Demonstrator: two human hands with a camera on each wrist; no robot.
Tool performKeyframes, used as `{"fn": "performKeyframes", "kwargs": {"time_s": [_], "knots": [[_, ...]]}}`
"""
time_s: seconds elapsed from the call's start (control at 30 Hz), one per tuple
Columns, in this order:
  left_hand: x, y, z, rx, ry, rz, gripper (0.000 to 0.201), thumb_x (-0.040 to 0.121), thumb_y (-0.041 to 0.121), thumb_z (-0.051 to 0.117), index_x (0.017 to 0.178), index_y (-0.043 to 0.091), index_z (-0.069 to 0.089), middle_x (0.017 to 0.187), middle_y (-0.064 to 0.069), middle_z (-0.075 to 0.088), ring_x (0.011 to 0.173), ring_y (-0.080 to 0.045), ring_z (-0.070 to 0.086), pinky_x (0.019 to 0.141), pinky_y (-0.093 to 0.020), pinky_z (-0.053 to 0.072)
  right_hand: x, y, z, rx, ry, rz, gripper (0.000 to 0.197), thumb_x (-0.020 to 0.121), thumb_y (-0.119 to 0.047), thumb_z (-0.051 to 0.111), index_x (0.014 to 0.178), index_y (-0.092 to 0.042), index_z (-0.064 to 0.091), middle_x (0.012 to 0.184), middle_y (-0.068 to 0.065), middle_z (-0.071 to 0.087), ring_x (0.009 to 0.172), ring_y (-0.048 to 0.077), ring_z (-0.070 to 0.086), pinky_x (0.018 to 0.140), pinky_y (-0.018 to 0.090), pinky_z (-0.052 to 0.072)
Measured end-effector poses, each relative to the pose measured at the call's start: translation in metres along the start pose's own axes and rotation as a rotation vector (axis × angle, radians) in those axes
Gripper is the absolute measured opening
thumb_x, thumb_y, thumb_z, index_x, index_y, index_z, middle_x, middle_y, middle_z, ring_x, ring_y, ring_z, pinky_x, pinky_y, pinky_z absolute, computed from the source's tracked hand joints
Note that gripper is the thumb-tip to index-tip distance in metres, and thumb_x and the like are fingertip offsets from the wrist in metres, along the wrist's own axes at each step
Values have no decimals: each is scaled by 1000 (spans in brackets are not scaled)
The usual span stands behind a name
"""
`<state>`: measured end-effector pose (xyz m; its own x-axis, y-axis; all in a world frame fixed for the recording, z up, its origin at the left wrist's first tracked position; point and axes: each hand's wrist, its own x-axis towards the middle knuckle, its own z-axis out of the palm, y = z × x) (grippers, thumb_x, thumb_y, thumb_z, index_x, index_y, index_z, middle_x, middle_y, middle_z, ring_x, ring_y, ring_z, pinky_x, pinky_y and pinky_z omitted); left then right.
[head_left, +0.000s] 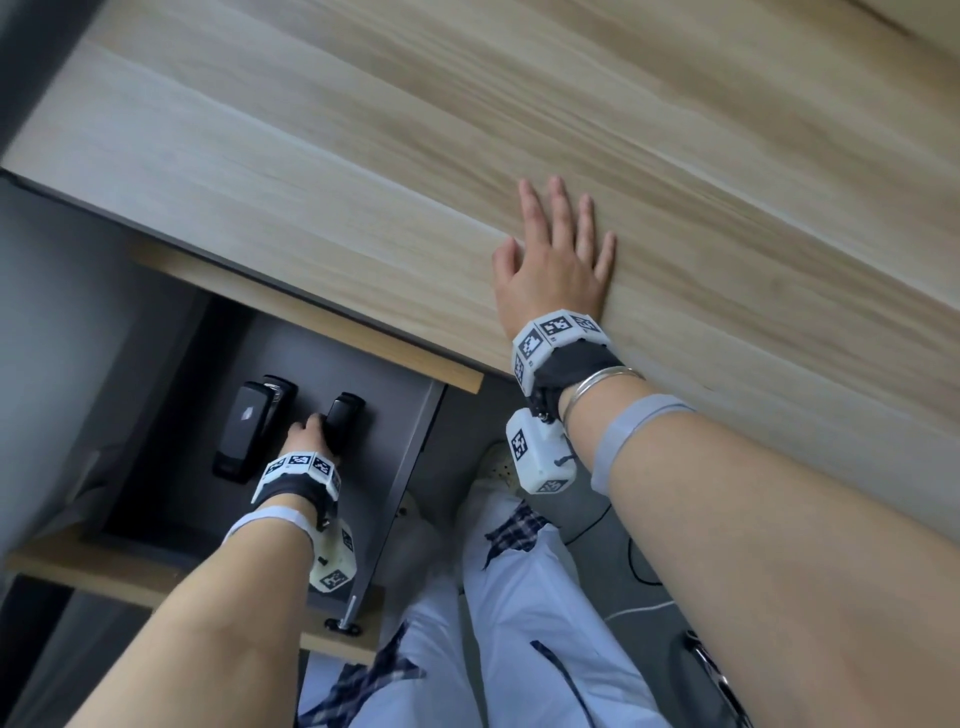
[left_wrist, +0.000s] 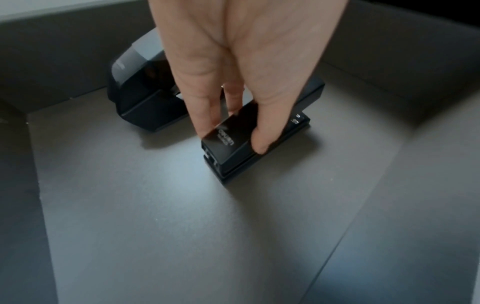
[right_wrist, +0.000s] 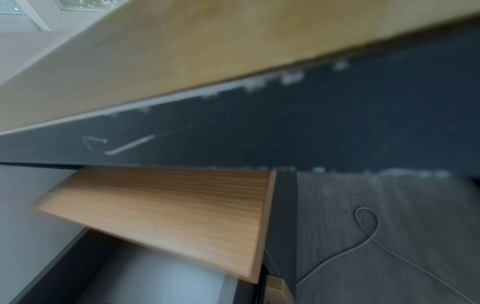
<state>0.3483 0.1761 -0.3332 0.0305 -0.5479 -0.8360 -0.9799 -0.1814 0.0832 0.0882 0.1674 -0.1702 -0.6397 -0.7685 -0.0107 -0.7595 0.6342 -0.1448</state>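
A small black stapler (head_left: 344, 422) (left_wrist: 235, 142) stands on the grey floor of an open drawer (head_left: 405, 452) (left_wrist: 155, 226). My left hand (head_left: 311, 434) (left_wrist: 231, 131) pinches its near end between thumb and fingers. A larger black stapler (head_left: 248, 428) (left_wrist: 140, 96) lies just to its left in the drawer. My right hand (head_left: 558, 254) rests flat, fingers spread, on the light wooden desktop (head_left: 363, 130) near its front edge. The right wrist view shows no fingers, only the desk edge (right_wrist: 155, 67) and a wooden drawer front (right_wrist: 168, 211).
The drawer's wooden front (head_left: 130, 571) juts out below the desk at lower left. My legs in pale trousers (head_left: 519, 623) stand beside it. A thin cable (right_wrist: 369, 236) loops on the grey floor (right_wrist: 389, 226) under the desk.
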Motion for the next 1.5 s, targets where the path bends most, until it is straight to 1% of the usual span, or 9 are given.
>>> {"fn": "performKeyframes", "kwargs": {"time_s": [0.3,0.57,0.77,0.83,0.9,1.0,1.07,1.23,1.5], "knots": [[-43,-51,-38,-104,166,-66,43,87,19,57,127,7,51,131,-22,50,121,-39,50,100,-40,43,-1,0,-3,26,4,-1,60,89,-31,37,148,-38,28,161,-8,22,150,21,16,121,48,9],[-102,-127,-50,-114,267,-325,31,91,17,47,116,-2,51,123,-25,53,114,-43,53,92,-44,46,-3,0,-4,52,8,-8,60,89,-28,38,147,-35,30,160,-5,24,149,23,19,120,50,10],[-130,-144,-36,-134,4,-496,37,79,17,65,113,2,61,114,-18,66,105,-34,64,89,-37,52,-3,1,-1,54,37,-12,61,87,-26,39,147,-35,32,160,-4,26,149,24,20,119,51,12],[-136,-138,-32,-55,-180,-486,31,64,8,70,95,8,70,88,-7,68,91,-25,68,81,-27,56,-3,1,-1,50,42,-13,61,87,-26,39,146,-35,33,159,-4,27,149,24,21,119,51,12],[-133,-134,-28,-50,-263,-446,20,64,2,71,84,-1,71,68,-6,56,83,-27,64,80,-29,56,-3,1,-1,40,43,-14,61,87,-26,39,146,-35,32,159,-4,27,149,23,21,120,50,13],[-122,-129,-25,-242,-87,-432,29,77,7,66,104,-3,70,97,-18,66,88,-29,60,67,-29,50,-3,1,-1,33,40,-15,61,87,-26,39,147,-35,32,160,-4,26,149,23,20,119,49,12],[-121,-122,-28,-252,-101,-453,47,78,11,65,123,-2,60,108,-22,65,109,-35,63,80,-33,51,-3,1,-1,22,39,-17,61,87,-26,38,147,-35,31,160,-5,26,149,22,21,119,49,12],[-114,-102,-42,-332,31,-489,39,96,26,45,107,-8,62,102,-23,63,102,-36,63,88,-39,48,-3,1,0,20,42,-18,61,86,-27,38,147,-35,32,159,-4,27,149,23,21,119,49,13],[-86,-56,-60,-507,115,-434,54,91,38,51,112,-10,58,115,-27,65,107,-39,62,84,-40,48,-3,1,-1,23,52,-21,61,86,-26,39,146,-35,34,159,-4,28,148,23,23,119,48,14]]}}
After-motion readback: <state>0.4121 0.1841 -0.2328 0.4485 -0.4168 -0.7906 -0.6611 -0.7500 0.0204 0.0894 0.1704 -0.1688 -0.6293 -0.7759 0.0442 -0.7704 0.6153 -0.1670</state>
